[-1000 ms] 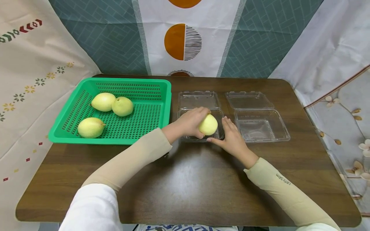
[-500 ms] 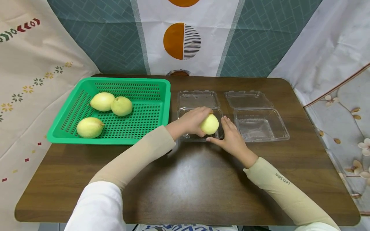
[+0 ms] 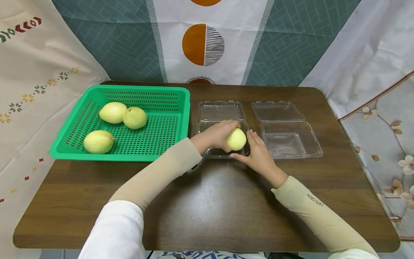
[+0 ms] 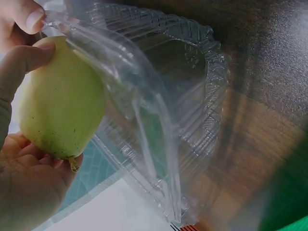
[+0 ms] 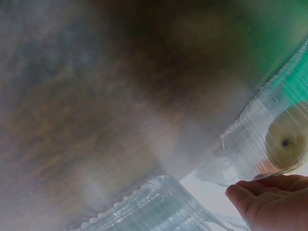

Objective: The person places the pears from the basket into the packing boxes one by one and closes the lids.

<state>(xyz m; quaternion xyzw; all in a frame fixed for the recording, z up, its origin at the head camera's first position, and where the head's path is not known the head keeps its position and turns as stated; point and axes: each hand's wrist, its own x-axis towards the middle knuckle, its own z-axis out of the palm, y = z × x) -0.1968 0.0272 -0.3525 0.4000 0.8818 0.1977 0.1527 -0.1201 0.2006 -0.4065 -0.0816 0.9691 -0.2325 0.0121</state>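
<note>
Left hand (image 3: 220, 135), curled round pear (image 3: 237, 139), edged right, so room beside splayed right hand (image 3: 259, 157) at clear container (image 3: 221, 110) looks tighter.

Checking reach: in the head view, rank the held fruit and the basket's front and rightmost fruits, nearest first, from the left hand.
1. Held fruit: in the left hand.
2. Rightmost fruit: left, in the basket.
3. Front fruit: farther left.
</note>
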